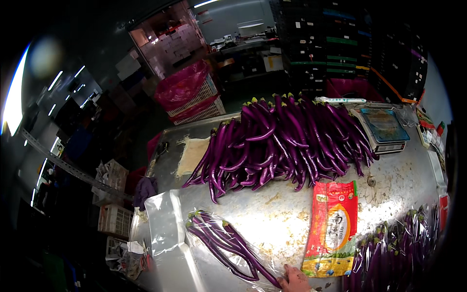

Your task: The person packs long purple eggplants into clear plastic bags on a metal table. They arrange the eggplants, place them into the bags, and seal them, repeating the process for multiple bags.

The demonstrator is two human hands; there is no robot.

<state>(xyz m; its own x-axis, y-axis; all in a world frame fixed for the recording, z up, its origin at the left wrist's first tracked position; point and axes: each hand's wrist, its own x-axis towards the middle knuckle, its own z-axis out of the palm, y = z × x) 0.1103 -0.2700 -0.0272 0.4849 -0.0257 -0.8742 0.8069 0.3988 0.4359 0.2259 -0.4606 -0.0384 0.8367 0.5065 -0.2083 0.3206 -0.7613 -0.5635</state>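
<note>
My right hand point(296, 280) is at the bottom edge, its fingers at the lower end of a clear plastic bag holding several long purple eggplants point(233, 242); whether it grips the film cannot be told. My left hand is out of view. Left of the bagged eggplants lies a stack of clear plastic bags point(166, 222). A large heap of loose eggplants point(284, 142) covers the far part of the metal table point(394, 189). A red and yellow printed woven sack point(332, 230) lies flat to the right of my hand.
Bagged eggplants point(397, 252) stand crowded at the lower right. A weighing scale point(385, 126) sits at the back right. A beige cloth point(193, 155) lies left of the heap, and a purple cloth point(145, 191) hangs at the left edge. Crates point(199, 96) and stacked dark crates point(341, 43) stand beyond.
</note>
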